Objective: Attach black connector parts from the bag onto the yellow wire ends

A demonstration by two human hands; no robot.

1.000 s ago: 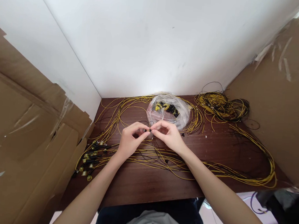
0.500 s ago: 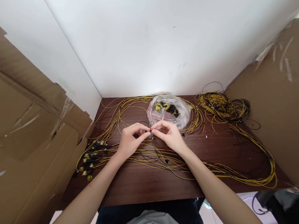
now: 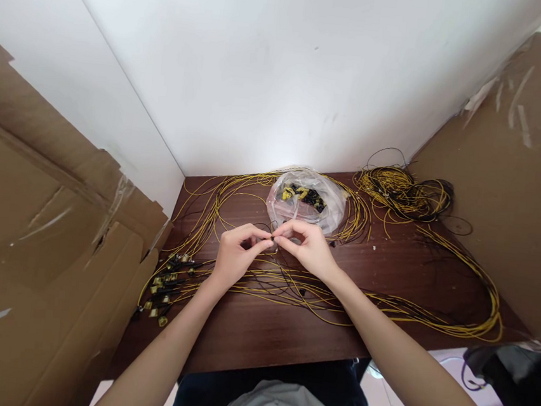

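My left hand (image 3: pixel 237 251) and my right hand (image 3: pixel 308 248) meet above the table, thumb and forefinger of each pinched together. Between their fingertips is a small black piece (image 3: pixel 272 238) with thin wire about it; its exact kind is too small to make out. Just behind the hands sits a clear plastic bag (image 3: pixel 333 222), its mouth open, with black and yellow parts (image 3: pixel 305 197) inside. Beneath my wrists, long yellow and black wires (image 3: pixel 263 283) run across the table. Several black pieces with yellow-gold ends (image 3: pixel 161 291) lie to the left of my left forearm.
A tangled heap of yellow and black wire (image 3: pixel 398 193) lies at the back right. More wire curves along the right (image 3: pixel 491 294). Cardboard walls stand on the left (image 3: pixel 54 259) and right (image 3: pixel 501 187), with a white panel (image 3: pixel 274 69) behind the brown table (image 3: pixel 256 348).
Almost nothing differs. Both hands keep their pinch on the small black piece, with only a slight shift of the fingers and of the view.
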